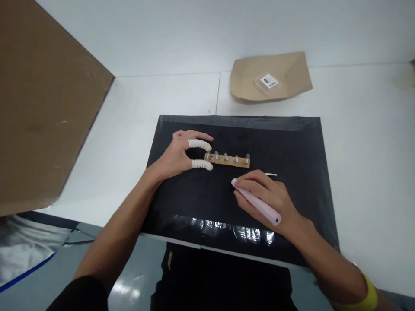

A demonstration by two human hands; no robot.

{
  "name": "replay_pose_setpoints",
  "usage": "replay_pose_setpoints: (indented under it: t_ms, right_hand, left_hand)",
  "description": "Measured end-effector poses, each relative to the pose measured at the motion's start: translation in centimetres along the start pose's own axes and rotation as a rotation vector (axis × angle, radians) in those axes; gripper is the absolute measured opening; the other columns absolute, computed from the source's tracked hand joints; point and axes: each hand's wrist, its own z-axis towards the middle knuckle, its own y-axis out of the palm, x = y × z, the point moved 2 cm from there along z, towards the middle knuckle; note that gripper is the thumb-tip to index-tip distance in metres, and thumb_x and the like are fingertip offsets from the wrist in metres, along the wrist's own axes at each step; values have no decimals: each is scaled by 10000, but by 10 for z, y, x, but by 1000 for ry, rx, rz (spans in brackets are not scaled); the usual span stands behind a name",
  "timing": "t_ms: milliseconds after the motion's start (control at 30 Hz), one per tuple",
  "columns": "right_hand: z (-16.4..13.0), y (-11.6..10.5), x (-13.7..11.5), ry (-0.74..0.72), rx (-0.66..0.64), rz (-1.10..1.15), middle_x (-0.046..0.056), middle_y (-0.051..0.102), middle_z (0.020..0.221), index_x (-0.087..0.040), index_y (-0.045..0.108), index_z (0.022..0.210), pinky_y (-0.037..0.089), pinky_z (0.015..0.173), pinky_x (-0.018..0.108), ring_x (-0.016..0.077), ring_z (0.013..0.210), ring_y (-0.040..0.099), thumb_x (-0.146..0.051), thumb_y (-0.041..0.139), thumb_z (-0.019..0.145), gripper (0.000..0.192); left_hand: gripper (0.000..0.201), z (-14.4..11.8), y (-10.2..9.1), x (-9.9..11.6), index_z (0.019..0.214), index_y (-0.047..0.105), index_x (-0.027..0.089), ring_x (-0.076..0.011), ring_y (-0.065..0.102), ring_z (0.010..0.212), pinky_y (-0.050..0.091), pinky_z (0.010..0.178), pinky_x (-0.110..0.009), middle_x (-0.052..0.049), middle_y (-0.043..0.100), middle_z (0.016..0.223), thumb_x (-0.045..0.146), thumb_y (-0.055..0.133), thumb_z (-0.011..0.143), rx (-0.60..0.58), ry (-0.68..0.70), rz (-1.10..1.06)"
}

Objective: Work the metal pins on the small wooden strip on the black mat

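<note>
A narrow yellowish-brown strip (231, 161) lies on the black mat, bearing several small clear pieces in a row. My left hand (178, 154) is at the strip's left end, with white ribbed finger cots on thumb and index finger. Those two fingertips pinch the end from its far and near edges, while the other fingers curl beyond. In my right hand (267, 194) is a pale pink pen-shaped tool (259, 205), held like a pen. Its front end points toward the strip but stays apart from it, and its back end rests toward the wrist.
A thin white stick (270, 174) lies beyond my right hand. Under everything is the black mat (194, 207) on a white table (366, 172). Toward the back stands a brown paper tray (292, 65) holding a clear labelled box (267, 83). A brown board (42, 108) rises at left.
</note>
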Motion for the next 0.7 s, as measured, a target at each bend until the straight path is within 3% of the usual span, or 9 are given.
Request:
replay_pose_setpoints:
  t_ms: [300,600,700]
  right_hand:
    - [1,-1,-1,7,-16,9,63,720,1035,-172,673,1166,651,702,262,132,816,747,-130,694,968,203]
    - [1,-1,-1,8,1,-3,46,725,1036,-192,669,1154,644,683,245,126,798,747,-129,683,964,201]
    - [1,-2,-1,11,2,1,47,725,1040,-193,666,1162,648,678,248,128,817,746,-132,674,969,203]
  left_hand:
    - [521,-1,2,-1,972,768,247,-325,669,1274,278,1186,-545,-76,771,1303,671,892,697,36,12,21]
    - [796,-4,-1,0,1252,721,280,-354,573,1398,252,1239,-560,-113,705,1418,731,902,622,-32,-10,4]
    - [797,-6,-3,-2,1281,714,293,-356,520,1439,260,1245,-576,-114,681,1454,739,889,644,-50,-7,31]
